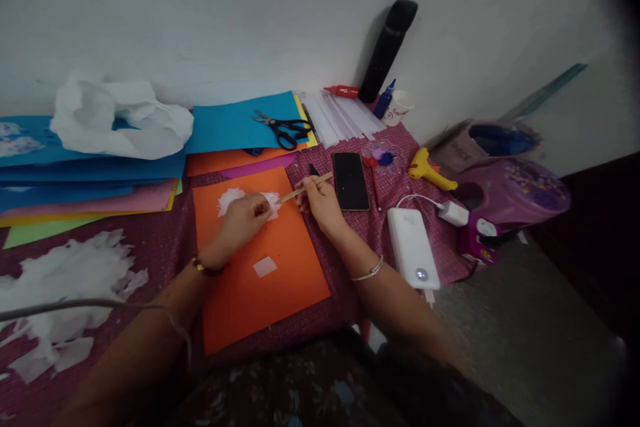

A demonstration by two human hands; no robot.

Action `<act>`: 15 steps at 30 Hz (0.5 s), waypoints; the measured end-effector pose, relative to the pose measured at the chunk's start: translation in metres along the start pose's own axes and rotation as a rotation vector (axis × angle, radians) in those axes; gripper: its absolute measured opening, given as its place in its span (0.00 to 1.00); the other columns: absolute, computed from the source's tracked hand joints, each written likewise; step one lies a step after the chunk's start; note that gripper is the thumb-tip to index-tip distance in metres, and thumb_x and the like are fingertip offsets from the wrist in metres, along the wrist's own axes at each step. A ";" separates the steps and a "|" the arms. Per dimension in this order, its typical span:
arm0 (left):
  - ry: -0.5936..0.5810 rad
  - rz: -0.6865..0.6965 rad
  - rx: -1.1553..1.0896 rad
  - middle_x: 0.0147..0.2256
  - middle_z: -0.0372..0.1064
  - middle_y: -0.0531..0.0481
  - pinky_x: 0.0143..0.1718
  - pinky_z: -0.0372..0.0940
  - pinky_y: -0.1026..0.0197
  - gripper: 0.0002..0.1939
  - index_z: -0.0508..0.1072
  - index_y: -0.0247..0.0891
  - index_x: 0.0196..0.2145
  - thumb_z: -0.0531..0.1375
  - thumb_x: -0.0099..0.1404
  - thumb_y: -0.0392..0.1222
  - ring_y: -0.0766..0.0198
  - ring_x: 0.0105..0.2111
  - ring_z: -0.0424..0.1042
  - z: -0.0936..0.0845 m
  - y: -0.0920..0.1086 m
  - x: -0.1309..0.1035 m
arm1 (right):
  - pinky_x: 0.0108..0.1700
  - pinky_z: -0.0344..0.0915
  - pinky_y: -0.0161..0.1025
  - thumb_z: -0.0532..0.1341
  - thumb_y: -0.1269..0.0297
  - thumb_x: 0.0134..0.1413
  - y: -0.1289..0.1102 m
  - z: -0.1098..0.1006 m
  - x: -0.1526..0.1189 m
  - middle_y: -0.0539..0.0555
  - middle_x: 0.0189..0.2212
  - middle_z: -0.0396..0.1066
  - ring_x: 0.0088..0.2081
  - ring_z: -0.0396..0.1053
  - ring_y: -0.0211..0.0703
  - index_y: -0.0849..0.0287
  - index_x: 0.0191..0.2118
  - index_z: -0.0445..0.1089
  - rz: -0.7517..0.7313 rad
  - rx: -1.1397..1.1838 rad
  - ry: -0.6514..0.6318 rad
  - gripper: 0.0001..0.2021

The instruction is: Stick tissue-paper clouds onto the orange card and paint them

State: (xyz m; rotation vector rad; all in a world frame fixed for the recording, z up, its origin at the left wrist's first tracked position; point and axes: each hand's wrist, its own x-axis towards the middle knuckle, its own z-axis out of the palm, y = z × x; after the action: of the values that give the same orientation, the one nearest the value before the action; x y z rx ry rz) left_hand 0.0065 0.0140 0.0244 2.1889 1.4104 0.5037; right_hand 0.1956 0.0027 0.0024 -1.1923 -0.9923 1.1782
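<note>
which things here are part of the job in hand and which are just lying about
Job in hand:
- wooden stick in the right hand
- orange sheet
- white paper tufts by the left hand

Apparently just lying about:
- phone
- power bank
- white adapter

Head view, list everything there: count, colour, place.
sheet: one, orange, centre
paper clumps: two, white, on sheet
paper scrap: one, pale, on sheet
stick: one, tan, in right hand
scissors: one, black, rear
blue sheets: several, blue, rear left
crumpled paper: one, white, rear left
torn paper: many, white, left
strips: several, whitish, rear
bottles: two, red and blue, rear
cup: one, white, rear
phone: one, black, right
glue gun: one, yellow, right
power bank: one, white, right
cylinder: one, black, rear
tablecloth: one, maroon, beneath
left hand: one, bare, over sheet
right hand: one, bare, beside phone
</note>
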 end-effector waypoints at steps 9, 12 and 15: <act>0.064 -0.062 -0.195 0.22 0.66 0.53 0.27 0.54 0.62 0.10 0.65 0.39 0.21 0.60 0.57 0.41 0.65 0.25 0.64 0.006 0.000 0.002 | 0.20 0.57 0.31 0.53 0.50 0.63 -0.001 -0.002 -0.005 0.45 0.15 0.64 0.16 0.60 0.33 0.57 0.30 0.66 -0.119 -0.130 -0.040 0.17; 0.028 -0.093 -0.263 0.21 0.66 0.53 0.25 0.53 0.62 0.11 0.67 0.39 0.20 0.60 0.56 0.44 0.65 0.23 0.62 0.005 0.001 0.002 | 0.21 0.58 0.32 0.52 0.51 0.64 -0.001 -0.001 -0.005 0.45 0.15 0.64 0.16 0.61 0.34 0.57 0.30 0.66 -0.120 -0.176 -0.053 0.17; 0.020 -0.103 -0.279 0.20 0.65 0.54 0.25 0.52 0.62 0.11 0.68 0.39 0.19 0.60 0.56 0.44 0.65 0.23 0.62 0.004 0.002 0.003 | 0.21 0.59 0.32 0.52 0.50 0.63 -0.001 0.000 -0.006 0.45 0.16 0.64 0.16 0.61 0.35 0.57 0.30 0.65 -0.128 -0.207 -0.065 0.17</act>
State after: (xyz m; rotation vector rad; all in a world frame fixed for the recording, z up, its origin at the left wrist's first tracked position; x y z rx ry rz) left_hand 0.0107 0.0152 0.0225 1.8858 1.3646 0.6451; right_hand 0.1949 -0.0034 0.0040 -1.2382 -1.2448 1.0373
